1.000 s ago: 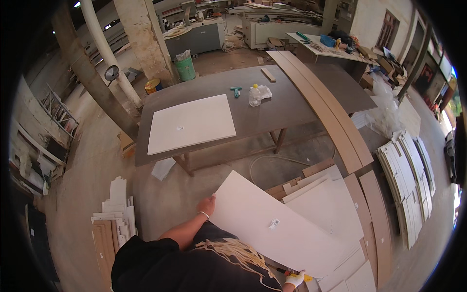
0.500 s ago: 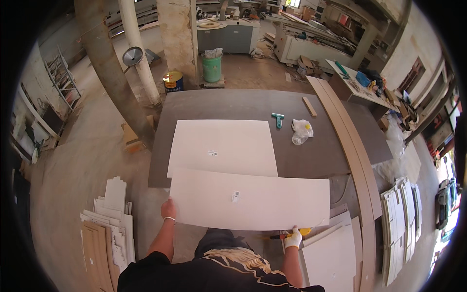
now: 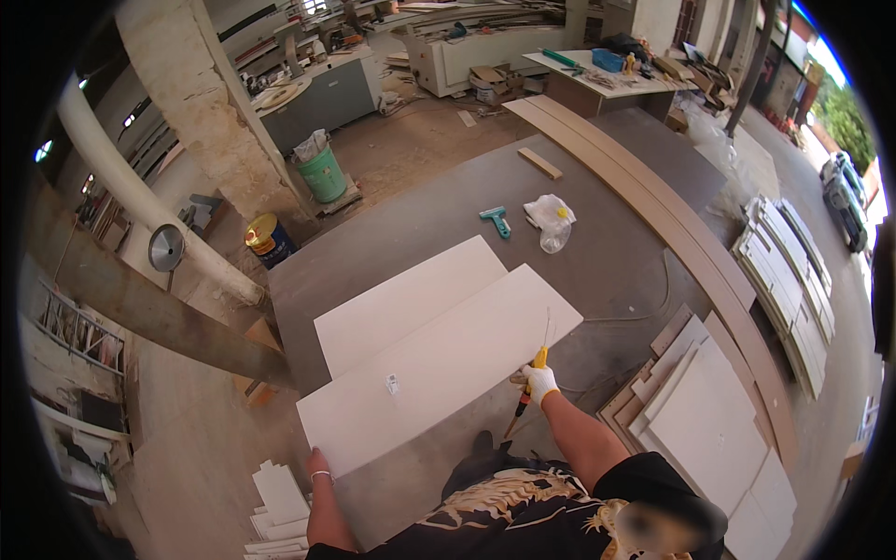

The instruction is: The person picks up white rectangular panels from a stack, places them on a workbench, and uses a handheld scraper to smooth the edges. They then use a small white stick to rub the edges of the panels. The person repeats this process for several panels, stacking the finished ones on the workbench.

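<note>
Counter [image 3: 411, 219]: carrying the second board [image 3: 411, 303], which is lying flat on its near left part.
Board [image 3: 436, 369]: being held over the near edge of the counter and covering part of the second board; whether the two are touching, I cannot tell.
Left hand [image 3: 318, 463]: holding the board at its near left corner; the fingers are gripping the edge, their undersides being hidden.
Right hand [image 3: 539, 383]: wearing a glove, its fingers wrapping around the tool [image 3: 540, 357] and seemingly supporting the board's near right edge as well.
Risk of slipping: the right hand is sharing its grip between tool and board, so this side could be sagging at the counter's edge.
Risk of scratching: the tool's thin end seems to be pointing over the board's face, so a small wrist turn could be marking it.
Risk of pushing: the scraper [image 3: 499, 224] and bottle [image 3: 554, 241] are lying farther back on the counter; a shoved second board could be hitting them.
</note>
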Demonstrator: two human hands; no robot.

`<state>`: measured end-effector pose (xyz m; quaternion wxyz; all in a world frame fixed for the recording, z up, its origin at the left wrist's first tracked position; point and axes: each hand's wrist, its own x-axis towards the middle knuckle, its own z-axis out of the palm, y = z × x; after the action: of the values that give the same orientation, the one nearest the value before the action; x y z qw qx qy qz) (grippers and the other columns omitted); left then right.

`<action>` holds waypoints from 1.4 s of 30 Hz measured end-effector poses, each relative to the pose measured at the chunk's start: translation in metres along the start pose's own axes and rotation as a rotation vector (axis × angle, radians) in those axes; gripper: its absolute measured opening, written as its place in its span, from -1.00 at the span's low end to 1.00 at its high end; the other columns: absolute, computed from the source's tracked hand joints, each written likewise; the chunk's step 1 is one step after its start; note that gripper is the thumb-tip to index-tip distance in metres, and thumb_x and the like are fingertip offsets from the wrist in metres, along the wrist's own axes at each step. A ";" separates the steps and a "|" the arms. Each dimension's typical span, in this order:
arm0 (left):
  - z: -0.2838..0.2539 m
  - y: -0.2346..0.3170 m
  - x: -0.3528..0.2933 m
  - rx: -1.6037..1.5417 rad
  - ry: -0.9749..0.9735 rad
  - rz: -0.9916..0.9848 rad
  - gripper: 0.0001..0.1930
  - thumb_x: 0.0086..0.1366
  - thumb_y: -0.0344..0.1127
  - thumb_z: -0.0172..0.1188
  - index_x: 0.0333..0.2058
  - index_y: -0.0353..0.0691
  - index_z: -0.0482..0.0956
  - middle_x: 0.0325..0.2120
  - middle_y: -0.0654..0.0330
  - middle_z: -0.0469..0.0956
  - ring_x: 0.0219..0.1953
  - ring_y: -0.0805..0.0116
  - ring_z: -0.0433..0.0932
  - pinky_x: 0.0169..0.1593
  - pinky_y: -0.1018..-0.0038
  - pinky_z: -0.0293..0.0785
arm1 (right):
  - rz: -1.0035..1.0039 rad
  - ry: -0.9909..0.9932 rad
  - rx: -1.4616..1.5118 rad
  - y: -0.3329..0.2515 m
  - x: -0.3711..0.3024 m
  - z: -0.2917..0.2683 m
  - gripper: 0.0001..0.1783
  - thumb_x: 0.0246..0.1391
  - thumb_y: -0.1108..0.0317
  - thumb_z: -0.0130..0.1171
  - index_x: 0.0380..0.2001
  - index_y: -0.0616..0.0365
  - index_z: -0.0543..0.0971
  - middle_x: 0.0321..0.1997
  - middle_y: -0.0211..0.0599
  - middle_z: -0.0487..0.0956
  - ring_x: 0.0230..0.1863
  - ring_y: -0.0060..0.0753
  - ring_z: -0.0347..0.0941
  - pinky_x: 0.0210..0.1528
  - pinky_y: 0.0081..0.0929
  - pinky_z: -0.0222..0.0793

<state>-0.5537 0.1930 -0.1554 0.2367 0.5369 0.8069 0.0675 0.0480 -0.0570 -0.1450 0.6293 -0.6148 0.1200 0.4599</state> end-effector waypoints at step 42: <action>0.498 0.330 -0.737 0.780 -1.093 1.066 -0.50 0.32 -0.25 0.24 0.20 -0.32 0.50 -0.28 0.03 0.65 -0.46 0.22 0.67 -0.52 0.37 0.52 | 0.318 1.255 1.175 0.251 -0.373 -0.710 -0.57 0.10 0.03 0.26 -0.12 0.11 0.74 -0.24 -0.05 0.74 -0.16 -0.01 0.70 -0.09 -0.19 0.57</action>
<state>0.1773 -0.4052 -0.2449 0.3274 0.8447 0.1851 -0.3808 -0.0444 -0.8906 -0.1969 0.5905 -0.3063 0.7464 -0.0173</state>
